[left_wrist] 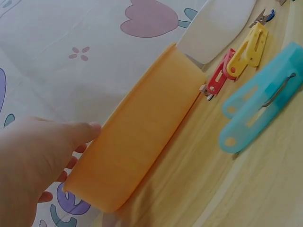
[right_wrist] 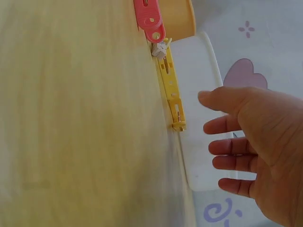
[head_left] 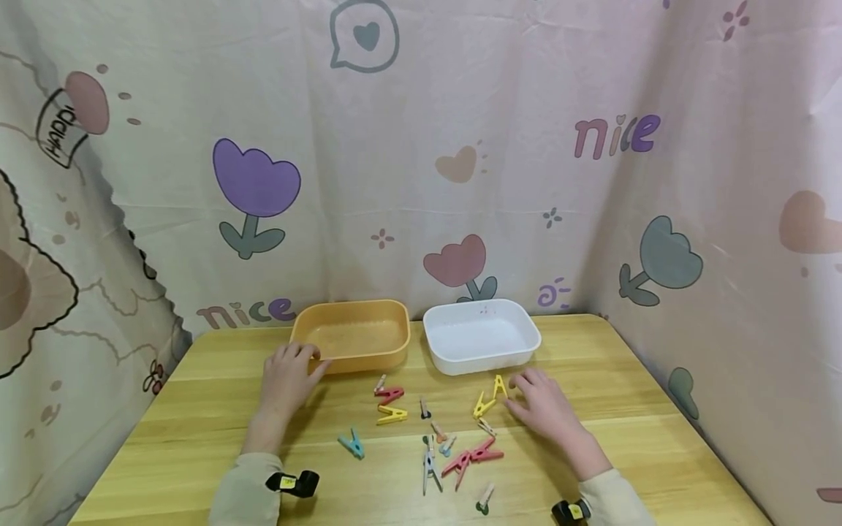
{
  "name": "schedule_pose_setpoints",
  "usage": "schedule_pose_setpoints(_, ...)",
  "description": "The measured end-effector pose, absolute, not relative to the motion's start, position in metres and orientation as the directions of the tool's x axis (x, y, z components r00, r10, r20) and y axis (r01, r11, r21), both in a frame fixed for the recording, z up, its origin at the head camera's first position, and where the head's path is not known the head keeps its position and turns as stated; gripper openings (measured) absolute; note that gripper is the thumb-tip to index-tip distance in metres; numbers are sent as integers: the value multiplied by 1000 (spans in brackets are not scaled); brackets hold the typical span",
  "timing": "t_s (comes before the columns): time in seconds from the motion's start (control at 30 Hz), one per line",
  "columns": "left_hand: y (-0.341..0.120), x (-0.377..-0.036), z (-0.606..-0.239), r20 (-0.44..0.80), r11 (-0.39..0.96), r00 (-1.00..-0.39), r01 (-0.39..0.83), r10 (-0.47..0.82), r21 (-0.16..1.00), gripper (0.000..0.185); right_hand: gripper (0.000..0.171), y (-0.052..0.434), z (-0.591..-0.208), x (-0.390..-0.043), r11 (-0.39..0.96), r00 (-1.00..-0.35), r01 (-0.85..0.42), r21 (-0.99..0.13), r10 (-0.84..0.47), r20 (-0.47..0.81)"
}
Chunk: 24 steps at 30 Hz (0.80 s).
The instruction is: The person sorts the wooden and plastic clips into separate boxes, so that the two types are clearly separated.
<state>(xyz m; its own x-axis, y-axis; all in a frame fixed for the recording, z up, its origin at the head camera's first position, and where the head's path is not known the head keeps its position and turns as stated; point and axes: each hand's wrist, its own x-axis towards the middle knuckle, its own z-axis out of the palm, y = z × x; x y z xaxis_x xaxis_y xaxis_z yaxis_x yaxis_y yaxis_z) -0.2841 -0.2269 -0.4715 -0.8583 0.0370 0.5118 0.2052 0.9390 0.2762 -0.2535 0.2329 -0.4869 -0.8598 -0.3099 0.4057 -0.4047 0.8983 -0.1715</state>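
My left hand (head_left: 299, 365) lies flat on the wooden table, its relaxed fingers at the near left corner of the orange tray (head_left: 351, 358). In the left wrist view the left hand (left_wrist: 71, 142) holds nothing, with its thumb beside the orange tray's wall (left_wrist: 142, 137). My right hand (head_left: 526, 391) lies on the table with fingers spread, just in front of the white tray (head_left: 480, 361). It holds nothing, and two yellow clothespins (head_left: 490, 396) lie just left of its fingertips. The right wrist view shows the right hand (right_wrist: 222, 137) beside the white tray (right_wrist: 199, 71) and a yellow clothespin (right_wrist: 171, 90).
Several clothespins lie scattered on the table (head_left: 197, 431) between my hands: red (head_left: 389, 395), yellow (head_left: 392, 415), teal (head_left: 352, 444), pink (head_left: 475, 456) and small pale ones. Both trays look empty. A patterned cloth (head_left: 421, 146) hangs behind and at both sides.
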Motion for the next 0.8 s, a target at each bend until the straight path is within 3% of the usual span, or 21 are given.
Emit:
schedule_pose_setpoints(0.3,-219,-283,-473,557,950,-830,176,1,260,25,27,234,-488,-255,925,-921,-318,-208,-250,298)
schedule_pose_setpoints(0.8,-216,-284,-478,617,951,-787,181,-11,249,27,17,231,-484,-256,931,-932,-309,-192,-256,257)
